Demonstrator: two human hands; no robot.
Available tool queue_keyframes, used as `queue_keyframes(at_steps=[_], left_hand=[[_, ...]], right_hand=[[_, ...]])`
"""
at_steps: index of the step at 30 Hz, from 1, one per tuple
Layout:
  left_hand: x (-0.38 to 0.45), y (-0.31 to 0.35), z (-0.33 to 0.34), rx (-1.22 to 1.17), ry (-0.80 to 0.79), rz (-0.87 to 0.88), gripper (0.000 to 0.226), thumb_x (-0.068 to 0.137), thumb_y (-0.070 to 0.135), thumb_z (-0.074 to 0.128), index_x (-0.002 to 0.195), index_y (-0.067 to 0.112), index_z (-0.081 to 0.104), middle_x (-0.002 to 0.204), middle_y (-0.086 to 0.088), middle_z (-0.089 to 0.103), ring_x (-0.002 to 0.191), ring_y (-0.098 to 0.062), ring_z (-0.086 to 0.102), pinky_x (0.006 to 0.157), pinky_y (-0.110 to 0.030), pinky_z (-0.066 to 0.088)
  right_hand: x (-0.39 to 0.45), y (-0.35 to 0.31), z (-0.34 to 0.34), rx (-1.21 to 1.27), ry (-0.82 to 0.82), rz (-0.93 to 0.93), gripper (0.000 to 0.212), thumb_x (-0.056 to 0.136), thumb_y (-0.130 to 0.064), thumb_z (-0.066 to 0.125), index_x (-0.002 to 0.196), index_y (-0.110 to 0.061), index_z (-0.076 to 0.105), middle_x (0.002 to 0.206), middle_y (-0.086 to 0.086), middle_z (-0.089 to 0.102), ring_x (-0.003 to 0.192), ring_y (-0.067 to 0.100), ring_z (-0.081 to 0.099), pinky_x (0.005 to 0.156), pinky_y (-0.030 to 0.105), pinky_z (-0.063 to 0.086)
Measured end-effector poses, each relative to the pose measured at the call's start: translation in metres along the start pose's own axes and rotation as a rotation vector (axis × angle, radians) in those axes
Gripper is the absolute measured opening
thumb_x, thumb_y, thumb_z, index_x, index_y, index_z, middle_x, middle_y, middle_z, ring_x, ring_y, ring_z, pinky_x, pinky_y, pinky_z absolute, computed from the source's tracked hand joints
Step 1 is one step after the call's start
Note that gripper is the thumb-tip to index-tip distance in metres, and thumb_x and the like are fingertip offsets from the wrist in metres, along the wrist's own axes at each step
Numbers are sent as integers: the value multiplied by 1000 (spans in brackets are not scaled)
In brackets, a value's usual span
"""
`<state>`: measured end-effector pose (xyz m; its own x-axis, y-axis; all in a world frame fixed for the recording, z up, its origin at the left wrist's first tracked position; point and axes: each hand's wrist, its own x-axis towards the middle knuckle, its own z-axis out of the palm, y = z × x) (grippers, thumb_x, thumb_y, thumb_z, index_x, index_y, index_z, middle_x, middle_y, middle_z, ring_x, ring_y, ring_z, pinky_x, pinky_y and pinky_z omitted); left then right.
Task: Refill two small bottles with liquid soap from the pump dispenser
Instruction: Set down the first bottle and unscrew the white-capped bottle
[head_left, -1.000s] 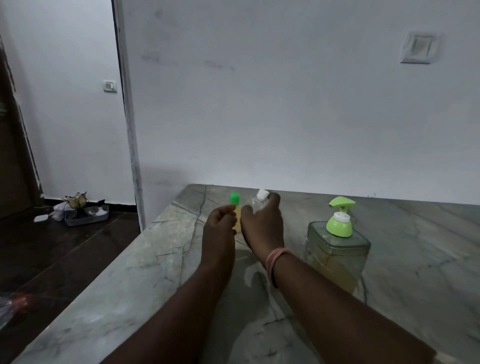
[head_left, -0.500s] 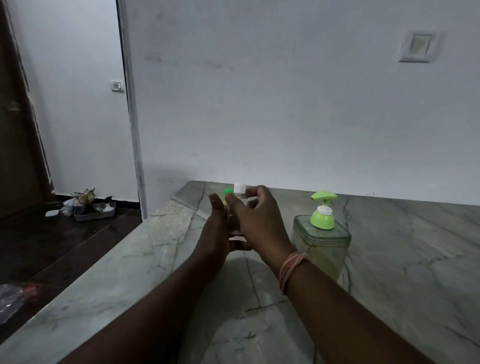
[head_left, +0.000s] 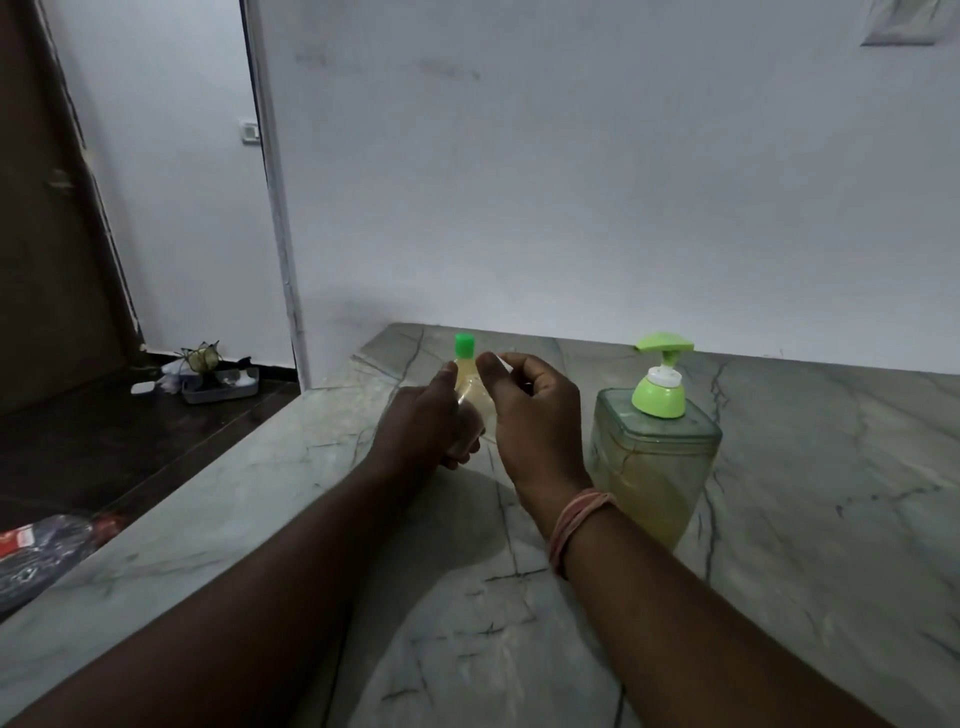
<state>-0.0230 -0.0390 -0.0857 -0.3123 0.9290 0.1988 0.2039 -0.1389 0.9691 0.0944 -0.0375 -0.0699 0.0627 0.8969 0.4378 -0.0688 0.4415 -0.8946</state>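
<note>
Over the marble counter (head_left: 779, 519) we've got both hands up near the far edge. Our left hand (head_left: 423, 421) is wrapped around a small clear bottle (head_left: 470, 395) with yellowish soap in it — a bright green cap (head_left: 464, 344) sticks out above the thumb, though we can't tell whether that cap sits on this bottle or on a second one tucked behind it. Our right hand (head_left: 535, 405) is just beside it, fingers curled and thumb pinched against the forefinger at the bottle's shoulder; there's a pale sliver at the fingertips, too small and blurry to name, so we can't tell if it's actually gripping something. Right next to that hand stands the pump dispenser (head_left: 652, 467) — square clear body, roughly half full of yellow soap, with a green pump head (head_left: 660, 374) on top. A pink band (head_left: 576, 525) sits on the right wrist.
</note>
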Motion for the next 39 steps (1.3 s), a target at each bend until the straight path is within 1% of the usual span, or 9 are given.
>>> queue_keyframes(at_steps=[8,11,13,17,21,24,27,32,39], left_hand=[[1,3,-4,37,31,-111,65,108,45,37,87,-5,71,54,-8,70,45,-20,64,42,-21,45],[-2,1,-3,73,85,-40,60,108,40,40,78,-2,70,52,-8,68,46,-21,64,46,-24,48],[-3,0,-3,59,89,-8,61,108,35,42,63,3,66,50,-10,65,51,-28,64,55,-32,49],[-3,1,-5,23,112,-23,60,106,33,43,59,4,66,53,-14,67,49,-28,63,52,-29,46],[-3,1,-5,46,136,-18,57,107,33,43,67,2,69,53,-11,68,44,-21,62,42,-21,42],[-5,1,-4,52,128,-13,60,106,34,41,61,4,66,53,-11,67,48,-25,62,45,-23,43],[-2,0,-7,90,138,-10,55,104,34,41,68,3,70,58,-11,72,45,-20,64,38,-19,41],[-3,-9,-7,105,123,63,53,100,40,44,55,19,60,45,4,62,39,-8,57,45,-23,44],[-6,-2,-6,272,63,180,44,106,22,43,69,7,62,55,-3,66,58,-33,71,59,-33,53]], right_hand=[[-1,1,-2,122,-139,25,34,97,-23,63,131,-23,58,114,-7,66,101,5,64,80,17,52],[-3,2,-4,41,-29,-42,25,89,-40,71,107,-24,68,99,-9,69,87,2,64,70,15,50],[-1,2,-6,40,4,-71,5,93,-22,70,96,-24,73,90,-12,72,84,-3,65,74,20,54],[1,-1,-8,221,-137,16,44,95,6,53,129,-20,62,113,-5,73,105,5,66,90,24,55],[0,3,-6,87,-25,-17,28,95,-29,67,122,-27,65,107,-5,66,91,3,64,69,11,51],[-2,3,-5,29,-14,-63,21,95,-13,65,113,-24,69,103,-7,70,94,8,66,70,9,51],[0,1,-6,163,-134,-2,49,93,7,56,132,-24,60,119,-4,68,110,5,63,82,15,53],[-2,2,-6,39,-2,-49,23,92,-23,70,114,-28,68,103,-7,66,86,3,63,65,9,51],[0,-4,-8,138,-88,-57,47,94,12,49,122,-23,64,116,-6,70,104,0,65,87,18,55]])
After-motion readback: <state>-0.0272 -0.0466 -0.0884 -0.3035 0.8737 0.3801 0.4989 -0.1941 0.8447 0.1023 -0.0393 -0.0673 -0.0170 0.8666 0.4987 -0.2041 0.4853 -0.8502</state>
